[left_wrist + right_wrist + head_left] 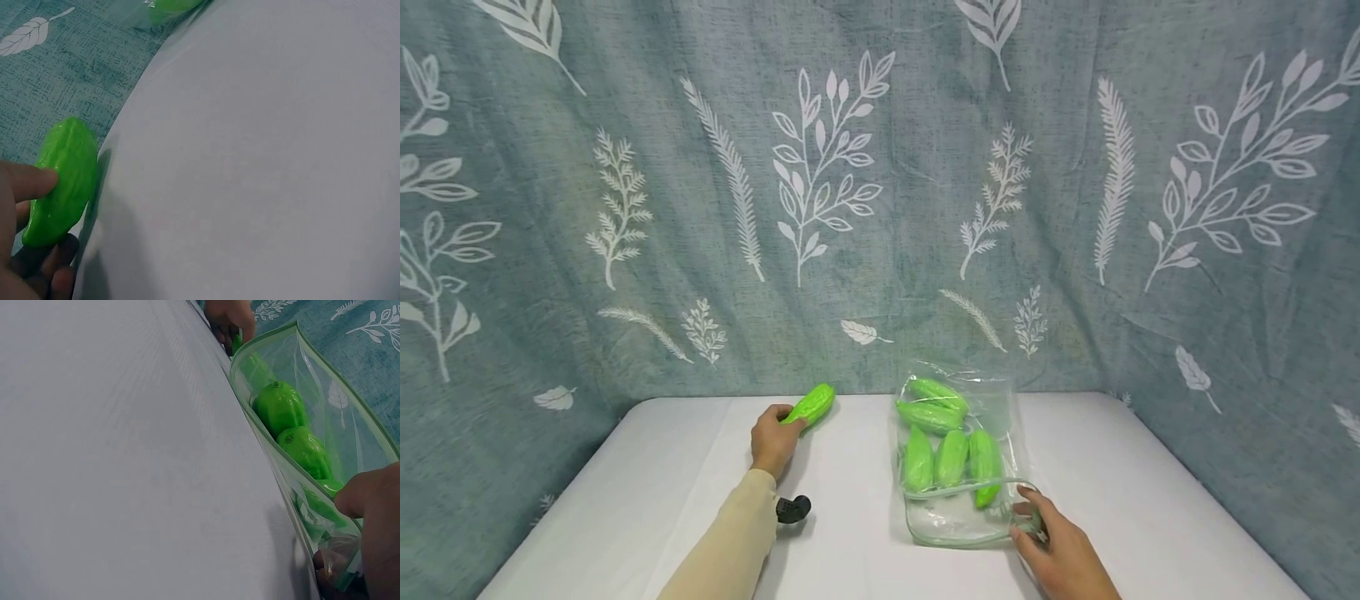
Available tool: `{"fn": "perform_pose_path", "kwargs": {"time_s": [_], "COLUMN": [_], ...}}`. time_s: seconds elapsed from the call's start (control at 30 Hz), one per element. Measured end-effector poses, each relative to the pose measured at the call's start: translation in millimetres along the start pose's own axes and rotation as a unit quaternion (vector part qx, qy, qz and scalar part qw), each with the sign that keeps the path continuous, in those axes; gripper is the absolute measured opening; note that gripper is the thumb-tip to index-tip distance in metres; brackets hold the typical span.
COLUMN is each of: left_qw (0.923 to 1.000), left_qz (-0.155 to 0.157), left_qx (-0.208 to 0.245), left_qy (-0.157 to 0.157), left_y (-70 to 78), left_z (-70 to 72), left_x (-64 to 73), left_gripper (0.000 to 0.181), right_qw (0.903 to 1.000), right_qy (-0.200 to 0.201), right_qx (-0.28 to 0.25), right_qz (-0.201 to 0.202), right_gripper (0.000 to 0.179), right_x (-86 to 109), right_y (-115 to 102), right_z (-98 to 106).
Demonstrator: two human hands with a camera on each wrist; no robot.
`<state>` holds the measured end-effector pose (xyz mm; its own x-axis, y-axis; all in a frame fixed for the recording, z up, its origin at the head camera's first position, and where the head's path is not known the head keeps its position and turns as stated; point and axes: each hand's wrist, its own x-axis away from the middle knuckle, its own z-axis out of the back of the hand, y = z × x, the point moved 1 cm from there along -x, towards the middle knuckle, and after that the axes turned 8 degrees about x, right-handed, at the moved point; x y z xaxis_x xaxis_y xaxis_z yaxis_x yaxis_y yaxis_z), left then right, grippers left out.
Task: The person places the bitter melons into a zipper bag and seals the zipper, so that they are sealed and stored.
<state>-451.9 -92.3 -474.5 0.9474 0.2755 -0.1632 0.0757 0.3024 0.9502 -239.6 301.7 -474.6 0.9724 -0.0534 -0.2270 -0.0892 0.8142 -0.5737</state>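
Note:
My left hand (pixel 772 442) grips one end of a bright green, ridged bitter melon (pixel 815 404) near the table's back edge. In the left wrist view, the thumb lies on the near side of that bitter melon (pixel 65 181), its far end sticking out past the fingers. A clear zip bag (pixel 955 525) with a pale green rim lies right of centre, its mouth spread toward me. Several bitter melons (pixel 951 458) rest inside it. At the right corner of the mouth, my right hand (pixel 1060 550) pinches the rim; part of its fingers shows through the plastic.
A white table (pixel 842 533) carries everything. Blue-green curtain (pixel 880 208) with white leaf prints hangs behind it and along both sides. A black wrist device (pixel 793 509) sticks out beside the left sleeve (pixel 730 533).

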Motion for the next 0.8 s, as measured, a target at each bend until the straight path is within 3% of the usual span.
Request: {"fn": "perform_pose_path", "kwargs": {"time_s": [0.3, 0.5, 0.8], "left_qw": [0.9977, 0.9952, 0.9913], "left_qz": [0.021, 0.041, 0.054], "left_qx": [0.061, 0.078, 0.103], "left_qy": [-0.021, -0.042, -0.061], "left_y": [0.0, 6.1, 9.5], "left_z": [12.8, 12.7, 10.9], "left_x": [1.6, 3.2, 9.1], "left_gripper": [0.047, 0.059, 0.055], "right_qw": [0.9999, 0.9999, 0.9998], "right_qy": [-0.013, -0.011, -0.006], "right_qx": [0.000, 0.005, 0.020], "right_qz": [-0.002, -0.001, 0.001], "right_gripper": [0.059, 0.059, 0.058], "right_x": [0.1, -1.0, 0.5], "right_y": [-1.4, -0.7, -0.1], "right_z": [0.4, 2.2, -0.5]}}
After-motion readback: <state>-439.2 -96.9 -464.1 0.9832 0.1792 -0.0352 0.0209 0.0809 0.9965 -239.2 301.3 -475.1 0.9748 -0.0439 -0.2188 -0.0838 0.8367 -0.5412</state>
